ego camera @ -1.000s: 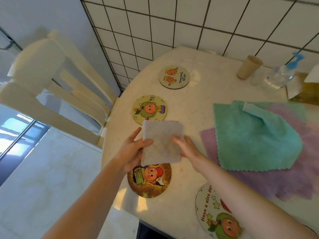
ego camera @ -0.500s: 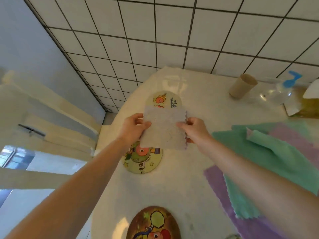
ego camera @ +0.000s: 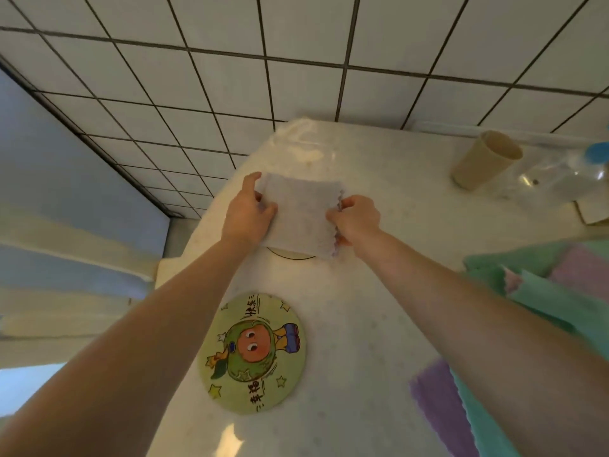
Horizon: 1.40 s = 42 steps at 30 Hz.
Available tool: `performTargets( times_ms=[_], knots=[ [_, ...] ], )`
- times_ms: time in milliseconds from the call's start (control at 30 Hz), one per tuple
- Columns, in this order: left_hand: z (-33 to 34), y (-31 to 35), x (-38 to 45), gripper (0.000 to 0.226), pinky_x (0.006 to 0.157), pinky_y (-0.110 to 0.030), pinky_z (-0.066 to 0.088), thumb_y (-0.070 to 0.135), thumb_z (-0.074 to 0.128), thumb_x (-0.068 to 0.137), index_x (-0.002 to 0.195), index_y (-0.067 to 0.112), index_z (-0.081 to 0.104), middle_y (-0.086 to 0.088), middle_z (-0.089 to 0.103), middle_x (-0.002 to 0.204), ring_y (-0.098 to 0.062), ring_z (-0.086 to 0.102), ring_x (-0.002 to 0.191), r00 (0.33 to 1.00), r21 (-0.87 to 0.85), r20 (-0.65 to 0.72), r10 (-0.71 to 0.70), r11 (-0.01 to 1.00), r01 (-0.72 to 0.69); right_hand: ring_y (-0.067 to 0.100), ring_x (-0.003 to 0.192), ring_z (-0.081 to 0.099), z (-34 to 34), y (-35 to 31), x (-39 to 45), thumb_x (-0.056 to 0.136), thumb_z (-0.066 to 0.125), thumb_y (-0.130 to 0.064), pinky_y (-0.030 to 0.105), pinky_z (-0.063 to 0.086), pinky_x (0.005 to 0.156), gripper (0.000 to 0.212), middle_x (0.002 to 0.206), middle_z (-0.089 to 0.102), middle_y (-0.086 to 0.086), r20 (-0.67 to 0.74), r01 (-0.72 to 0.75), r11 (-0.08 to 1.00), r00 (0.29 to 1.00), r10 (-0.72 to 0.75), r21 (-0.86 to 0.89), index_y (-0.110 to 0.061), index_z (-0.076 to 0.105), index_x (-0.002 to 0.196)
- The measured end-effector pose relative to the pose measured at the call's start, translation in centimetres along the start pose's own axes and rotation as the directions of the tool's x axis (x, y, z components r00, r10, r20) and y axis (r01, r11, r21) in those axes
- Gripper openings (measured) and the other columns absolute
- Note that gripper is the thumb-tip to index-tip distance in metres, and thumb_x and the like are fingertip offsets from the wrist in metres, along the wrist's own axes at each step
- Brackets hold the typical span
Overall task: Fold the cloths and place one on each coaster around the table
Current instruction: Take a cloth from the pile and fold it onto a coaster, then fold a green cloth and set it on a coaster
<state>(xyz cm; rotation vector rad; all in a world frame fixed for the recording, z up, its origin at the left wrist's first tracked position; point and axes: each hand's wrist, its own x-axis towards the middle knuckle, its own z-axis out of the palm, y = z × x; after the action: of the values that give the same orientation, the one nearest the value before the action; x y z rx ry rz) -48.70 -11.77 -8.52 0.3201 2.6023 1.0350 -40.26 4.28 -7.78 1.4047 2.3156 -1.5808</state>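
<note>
Head view: left hand and right hand pinch the folded cloth's side edges directly over the far coaster, barely peeking out beneath

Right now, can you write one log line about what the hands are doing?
left hand: holds folded white cloth | right hand: pinches its other edge | cloth: over far coaster | green coaster: bare

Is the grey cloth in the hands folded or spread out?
Folded: the grey cloth is a compact rectangle with stacked scalloped edges on its right side.
</note>
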Motion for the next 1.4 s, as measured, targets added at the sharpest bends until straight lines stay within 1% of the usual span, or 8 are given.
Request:
performTargets(
  times_ms=[100,267,400,633,967,1100,1300,1400],
  knots=[
    [0.5,-0.3,0.0,0.053,0.080,-0.043,0.050,0.029,0.055,0.089,0.138,0.028,0.033,-0.006,0.055,0.121,-0.030,0.057,0.100,0.997,0.191,-0.053,0.064,0.980,-0.052,0.024,0.080,0.063,0.3,0.3,0.6,0.079,0.066,-0.017,0.028,0.051,0.070,0.006,0.085,0.067,0.009,-0.030,0.026,0.995,0.999,-0.029,-0.097,-0.012,0.065,0.082],
    [0.0,-0.1,-1.1,0.051,0.080,-0.047,0.048,0.031,0.051,0.090,0.138,0.018,0.037,-0.010,0.044,0.132,-0.034,0.047,0.114,0.995,0.412,-0.074,0.063,0.911,-0.028,0.029,0.081,0.065,-0.7,0.9,0.2,0.081,0.063,-0.023,0.038,0.056,0.074,0.020,0.101,0.062,0.010,-0.061,0.016,0.988,0.998,-0.025,-0.154,-0.015,0.052,0.097],
    [-0.2,0.7,-3.9,0.050,0.081,-0.046,0.044,0.015,0.054,0.084,0.134,0.010,0.044,-0.015,0.047,0.126,-0.036,0.041,0.112,0.971,0.513,-0.059,0.232,0.842,-0.170,0.024,0.097,0.062,-3.3,2.9,-1.9,0.085,0.056,-0.013,0.021,0.040,0.071,0.027,0.111,0.064,0.008,-0.021,0.092,0.962,0.995,-0.101,-0.258,-0.015,0.058,0.112],
    [4.6,3.8,-13.3,0.042,0.082,-0.043,0.048,0.011,0.056,0.084,0.125,0.012,0.053,-0.009,0.055,0.117,-0.031,0.047,0.110,0.930,0.365,0.119,0.347,0.856,-0.366,0.026,0.096,0.065,-10.8,10.8,-8.8,0.084,0.055,-0.008,0.030,0.047,0.087,0.021,0.102,0.070,0.008,0.020,0.251,0.905,0.965,-0.260,-0.344,-0.011,0.066,0.101],
    [16.2,8.2,-28.3,0.043,0.096,-0.037,0.042,0.018,0.054,0.085,0.128,0.016,0.055,-0.005,0.054,0.127,-0.029,0.047,0.115,0.853,0.269,0.386,0.351,0.842,-0.468,0.030,0.089,0.062,-24.4,21.0,-14.9,0.077,0.064,0.000,0.039,0.050,0.078,0.023,0.095,0.064,0.011,0.004,0.520,0.686,0.799,-0.602,-0.508,-0.009,0.065,0.099],
    [19.3,10.8,-31.1,0.052,0.105,-0.037,0.035,0.026,0.054,0.088,0.138,0.017,0.044,-0.005,0.048,0.138,-0.029,0.041,0.125,0.823,0.311,0.447,0.351,0.801,-0.511,0.038,0.100,0.053,-29.5,22.4,-14.2,0.078,0.063,-0.009,0.044,0.047,0.083,0.031,0.108,0.057,0.015,-0.144,0.401,0.639,0.765,-0.628,-0.657,-0.011,0.060,0.109],
    [21.5,16.2,-29.5,0.062,0.107,-0.040,0.034,0.024,0.051,0.090,0.146,0.016,0.027,-0.005,0.038,0.144,-0.028,0.035,0.131,0.784,0.322,0.426,0.451,0.735,-0.597,0.045,0.109,0.045,-33.9,23.5,-12.1,0.082,0.067,-0.025,0.049,0.041,0.088,0.050,0.121,0.049,0.026,-0.305,0.067,0.649,0.842,-0.444,-0.758,0.001,0.049,0.120],
    [22.6,19.6,-27.4,0.071,0.109,-0.041,0.033,0.018,0.052,0.089,0.150,0.014,0.016,-0.006,0.031,0.150,-0.028,0.029,0.136,0.775,0.329,0.387,0.500,0.711,-0.622,0.043,0.110,0.047,-34.8,24.4,-10.9,0.082,0.067,-0.031,0.046,0.040,0.091,0.045,0.116,0.054,0.025,-0.293,0.017,0.697,0.900,-0.323,-0.717,0.001,0.057,0.112]
  ],
)
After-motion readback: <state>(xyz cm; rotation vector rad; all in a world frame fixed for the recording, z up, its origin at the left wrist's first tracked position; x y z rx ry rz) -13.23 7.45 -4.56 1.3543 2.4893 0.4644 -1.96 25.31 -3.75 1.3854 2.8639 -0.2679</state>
